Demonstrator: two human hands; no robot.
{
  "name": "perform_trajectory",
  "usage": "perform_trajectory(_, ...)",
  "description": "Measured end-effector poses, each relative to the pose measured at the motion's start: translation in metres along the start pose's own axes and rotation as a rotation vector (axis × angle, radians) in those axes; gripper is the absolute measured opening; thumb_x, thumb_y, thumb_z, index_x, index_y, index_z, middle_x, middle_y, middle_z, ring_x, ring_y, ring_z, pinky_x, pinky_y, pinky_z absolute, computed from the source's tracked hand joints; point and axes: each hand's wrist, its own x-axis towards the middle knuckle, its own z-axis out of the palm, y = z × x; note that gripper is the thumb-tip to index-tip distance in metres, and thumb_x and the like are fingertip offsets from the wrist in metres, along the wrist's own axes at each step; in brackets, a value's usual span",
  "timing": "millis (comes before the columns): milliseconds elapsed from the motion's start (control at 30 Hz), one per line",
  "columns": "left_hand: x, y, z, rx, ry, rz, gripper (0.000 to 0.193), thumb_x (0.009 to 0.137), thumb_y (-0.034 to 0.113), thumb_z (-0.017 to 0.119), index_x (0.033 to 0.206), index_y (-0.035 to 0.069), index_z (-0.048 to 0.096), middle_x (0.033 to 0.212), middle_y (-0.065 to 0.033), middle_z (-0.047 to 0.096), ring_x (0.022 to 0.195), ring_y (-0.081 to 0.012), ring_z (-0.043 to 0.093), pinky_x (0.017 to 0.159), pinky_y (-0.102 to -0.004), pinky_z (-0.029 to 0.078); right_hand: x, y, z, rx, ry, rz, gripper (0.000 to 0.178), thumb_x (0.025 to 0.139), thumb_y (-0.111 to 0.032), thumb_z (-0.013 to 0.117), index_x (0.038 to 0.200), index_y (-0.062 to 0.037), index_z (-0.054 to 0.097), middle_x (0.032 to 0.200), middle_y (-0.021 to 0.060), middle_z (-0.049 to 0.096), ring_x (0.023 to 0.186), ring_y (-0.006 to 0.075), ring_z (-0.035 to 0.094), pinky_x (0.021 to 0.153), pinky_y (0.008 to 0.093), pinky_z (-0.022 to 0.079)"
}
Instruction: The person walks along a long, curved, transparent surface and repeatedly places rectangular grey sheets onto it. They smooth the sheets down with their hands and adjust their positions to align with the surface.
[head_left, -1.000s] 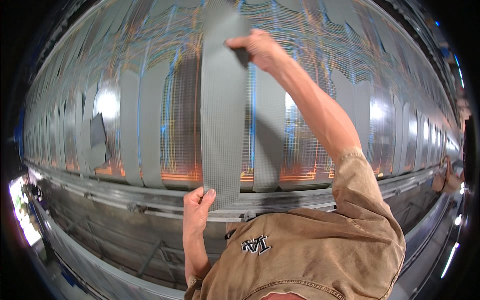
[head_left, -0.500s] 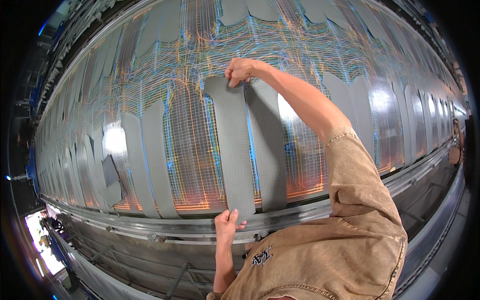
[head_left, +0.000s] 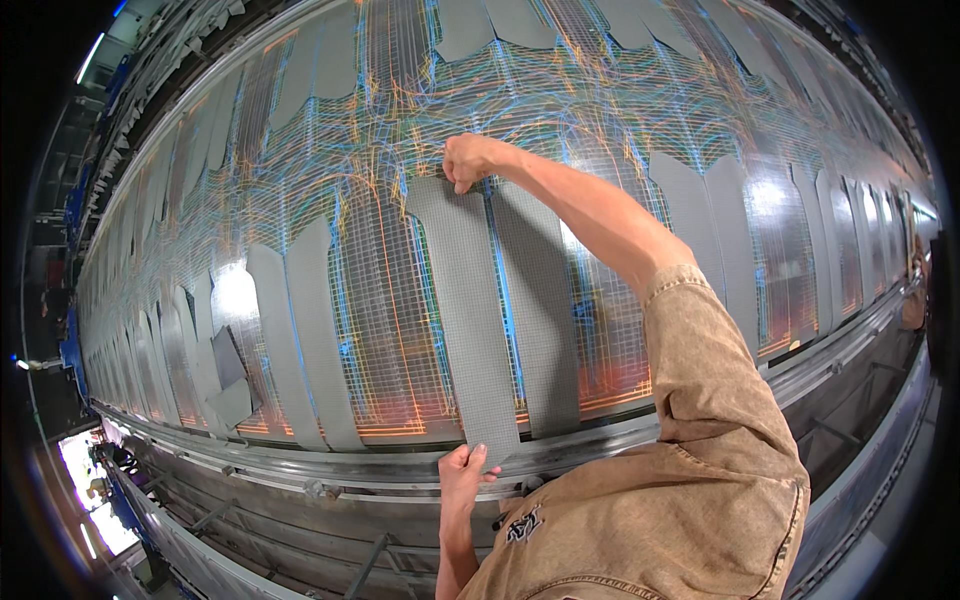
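A long grey strip of finely gridded sheet material lies lengthwise in front of me, with a widened, curved far end. At that far end my right hand is closed, its fingertips pinching the edge. My left hand grips the near end between thumb and fingers, over the metal rail. Just right of this strip lies a similar grey strip, partly in my arm's shadow. Both rest on a table surface covered in blue, orange and yellow lines.
More grey pieces lie in rows to the left, right and far side. A loose folded scrap sits at the left. The metal rail runs along the near edge, with a metal framework below it.
The whole view has shifted slightly, so the table appears a little lower. Both hands keep their places at the two ends of the strip.
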Motion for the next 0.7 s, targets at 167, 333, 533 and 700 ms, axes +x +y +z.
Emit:
perform_trajectory(167,0.003,-0.008,-0.004,-0.009,0.015,0.006,0.023,0.092,0.012,0.06,0.073,-0.001,0.055,0.069,-0.0033,0.057,0.057,-0.0142,0.063,0.046,-0.0248,0.052,-0.005,-0.003,0.0,0.018,0.035,0.048,0.013,0.066,-0.013,0.078,0.074,-0.0064,0.069,0.067,0.0054,0.064,0.06,0.0197,0.061,0.049,0.0366,0.049)
perform_trajectory(333,0.006,-0.015,-0.009,0.044,-0.028,-0.004,0.022,0.092,0.018,0.061,0.09,-0.004,0.061,0.081,-0.0075,0.064,0.062,-0.016,0.064,0.05,-0.0264,0.053,-0.011,-0.005,-0.004,0.053,-0.013,0.061,0.017,0.07,-0.015,0.078,0.082,-0.0061,0.071,0.081,0.0081,0.068,0.071,0.0223,0.065,0.057,0.0345,0.055)
perform_trajectory(533,0.003,-0.011,-0.012,0.067,-0.073,-0.031,0.027,0.092,0.022,0.06,0.1,-0.003,0.064,0.087,-0.0087,0.068,0.066,-0.0162,0.064,0.055,-0.0283,0.053,-0.015,-0.014,-0.011,0.032,-0.095,0.122,0.02,0.077,-0.017,0.075,0.094,-0.0061,0.07,0.098,0.0074,0.068,0.087,0.0249,0.066,0.068,0.0338,0.06)
perform_trajectory(700,-0.002,-0.005,-0.01,0.014,-0.087,-0.015,0.023,0.093,0.02,0.059,0.094,-0.003,0.064,0.08,-0.0061,0.066,0.064,-0.014,0.063,0.055,-0.0265,0.052,-0.011,-0.008,-0.011,0.053,-0.122,0.093,0.019,0.08,-0.018,0.07,0.094,-0.0054,0.069,0.097,0.0065,0.067,0.087,0.0243,0.066,0.07,0.0331,0.06)
